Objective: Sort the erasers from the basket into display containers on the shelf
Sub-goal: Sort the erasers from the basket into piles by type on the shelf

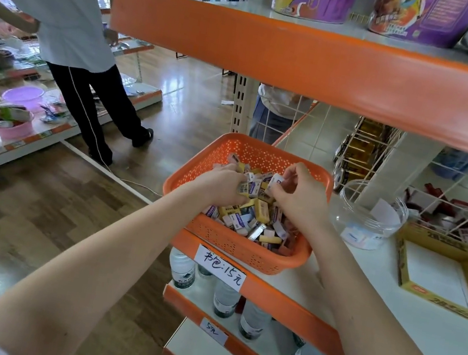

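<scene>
Two fingertips of the right hand [300,200], thumb and forefinger, pinch one white eraser [276,180] just above the heap. The left hand [222,184] has its fingers curled around a few erasers [254,215]; the heap holds too many to count. Both hands are inside one orange basket [234,242] at the front left corner of the shelf [418,329]. One clear jar [368,218] stands just beside the basket, and one yellow box [435,301] lies further right.
</scene>
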`<state>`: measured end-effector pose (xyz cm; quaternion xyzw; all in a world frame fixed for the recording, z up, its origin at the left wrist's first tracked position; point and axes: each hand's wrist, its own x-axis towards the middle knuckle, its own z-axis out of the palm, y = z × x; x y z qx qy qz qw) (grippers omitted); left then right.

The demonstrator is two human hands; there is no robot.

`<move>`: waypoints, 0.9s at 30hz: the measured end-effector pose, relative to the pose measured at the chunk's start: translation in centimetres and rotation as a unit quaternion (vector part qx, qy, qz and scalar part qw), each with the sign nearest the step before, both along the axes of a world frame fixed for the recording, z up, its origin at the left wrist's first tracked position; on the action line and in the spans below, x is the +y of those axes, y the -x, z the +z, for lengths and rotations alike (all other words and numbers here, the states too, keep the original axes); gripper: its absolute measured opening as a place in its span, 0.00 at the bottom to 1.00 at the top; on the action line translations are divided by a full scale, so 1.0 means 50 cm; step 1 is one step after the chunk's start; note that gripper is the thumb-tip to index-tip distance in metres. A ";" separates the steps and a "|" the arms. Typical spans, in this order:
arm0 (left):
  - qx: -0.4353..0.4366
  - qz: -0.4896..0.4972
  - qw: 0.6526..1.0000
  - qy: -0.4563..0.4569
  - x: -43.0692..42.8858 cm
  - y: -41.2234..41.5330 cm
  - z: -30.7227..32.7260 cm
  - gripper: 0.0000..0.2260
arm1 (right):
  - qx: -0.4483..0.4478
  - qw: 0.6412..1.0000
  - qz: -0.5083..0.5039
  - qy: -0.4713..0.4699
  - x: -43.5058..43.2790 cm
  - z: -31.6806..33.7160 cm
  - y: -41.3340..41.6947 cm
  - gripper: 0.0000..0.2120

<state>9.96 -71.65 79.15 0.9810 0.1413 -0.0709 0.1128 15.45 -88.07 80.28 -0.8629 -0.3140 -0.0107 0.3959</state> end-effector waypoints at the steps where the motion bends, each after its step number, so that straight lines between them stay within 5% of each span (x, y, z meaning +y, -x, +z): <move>1: 0.008 0.003 1.000 -0.002 0.000 -0.004 0.001 0.27 | -0.002 1.000 0.002 0.000 0.000 0.000 0.001 0.08; 10: -0.102 0.008 0.994 0.025 -0.004 0.014 0.019 0.22 | -0.005 0.997 -0.009 -0.077 -0.011 0.007 0.015 0.05; 15: -0.203 -0.020 0.971 0.126 -0.060 0.030 0.074 0.22 | 0.018 0.977 -0.070 -0.203 -0.078 0.010 0.026 0.06; 19: -0.268 -0.079 0.945 0.169 -0.161 -0.004 0.114 0.19 | 0.016 0.970 -0.117 -0.213 -0.185 0.010 0.014 0.07; 24: -0.268 -0.195 0.924 0.190 -0.342 -0.053 0.106 0.19 | -0.007 0.958 -0.237 -0.163 -0.359 0.005 -0.005 0.10; 27: -0.198 -0.263 0.925 0.190 -0.443 -0.075 0.064 0.21 | -0.008 0.949 -0.285 -0.132 -0.467 -0.012 0.006 0.08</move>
